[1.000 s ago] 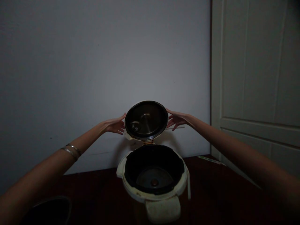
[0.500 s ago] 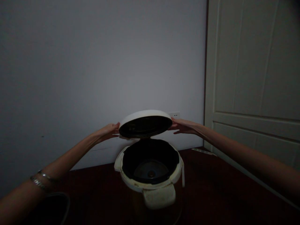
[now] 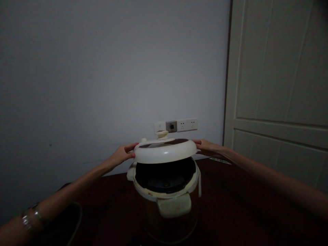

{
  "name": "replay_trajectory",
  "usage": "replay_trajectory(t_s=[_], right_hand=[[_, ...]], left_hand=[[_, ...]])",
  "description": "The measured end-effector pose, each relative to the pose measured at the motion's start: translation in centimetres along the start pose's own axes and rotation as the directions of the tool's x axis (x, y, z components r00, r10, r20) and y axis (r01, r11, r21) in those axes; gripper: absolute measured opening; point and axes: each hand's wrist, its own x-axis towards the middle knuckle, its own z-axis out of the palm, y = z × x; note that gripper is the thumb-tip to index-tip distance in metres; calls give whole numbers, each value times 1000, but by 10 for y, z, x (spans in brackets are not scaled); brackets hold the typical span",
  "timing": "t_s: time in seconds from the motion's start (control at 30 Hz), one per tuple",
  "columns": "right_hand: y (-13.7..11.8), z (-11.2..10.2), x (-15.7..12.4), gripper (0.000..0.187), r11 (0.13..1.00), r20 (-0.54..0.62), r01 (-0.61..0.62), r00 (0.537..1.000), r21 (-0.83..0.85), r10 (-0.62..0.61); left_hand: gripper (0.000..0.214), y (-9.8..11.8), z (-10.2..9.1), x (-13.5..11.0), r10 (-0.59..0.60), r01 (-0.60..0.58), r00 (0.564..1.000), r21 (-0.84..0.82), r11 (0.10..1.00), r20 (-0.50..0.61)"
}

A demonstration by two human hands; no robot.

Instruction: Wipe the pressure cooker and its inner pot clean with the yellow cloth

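A white pressure cooker lid (image 3: 165,152) with a knob on top is held between my two hands. My left hand (image 3: 123,154) grips its left rim, fingers closed on the edge. On the opposite rim, my right hand (image 3: 205,147) is closed on the lid, some fingers hidden behind it. Below stands the electric pressure cooker (image 3: 174,206), its pale rim and front handle facing me. The lid hangs tilted over the back of the opening, front edge raised. Inside, the dark cavity shows a small round piece at the bottom; whether the lid touches the back rim is hidden.
The cooker stands on a dark red table (image 3: 230,205) against a pale wall (image 3: 115,68) with a row of sockets (image 3: 187,125). A panelled door (image 3: 276,85) is at right. A dark object with a curved rim (image 3: 77,218) lies under my left forearm.
Both hands have lowered the lid and tipped it forward, so its top and knob now show instead of its dark underside. The wall sockets behind have come into view.
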Motion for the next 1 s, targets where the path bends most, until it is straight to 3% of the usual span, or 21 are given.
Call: replay_trajectory(t_s=[0.17, 0.27, 0.63, 1.0], right_hand=[[8, 5, -5, 86, 997, 85, 72, 994, 16, -73], [17, 6, -7, 93, 997, 96, 75, 993, -23, -73], [27, 10, -10, 103, 997, 57, 80, 995, -10, -79], [28, 16, -12, 107, 998, 47, 65, 997, 1, -65]], left_hand=[[83, -27, 11, -9, 24, -24, 1000, -128, 992, 5], [86, -36, 16, -14, 64, -64, 998, -153, 986, -2], [90, -28, 16, -19, 38, -34, 999, -155, 987, 20], [92, -34, 19, -23, 46, -40, 999, -205, 978, 24]])
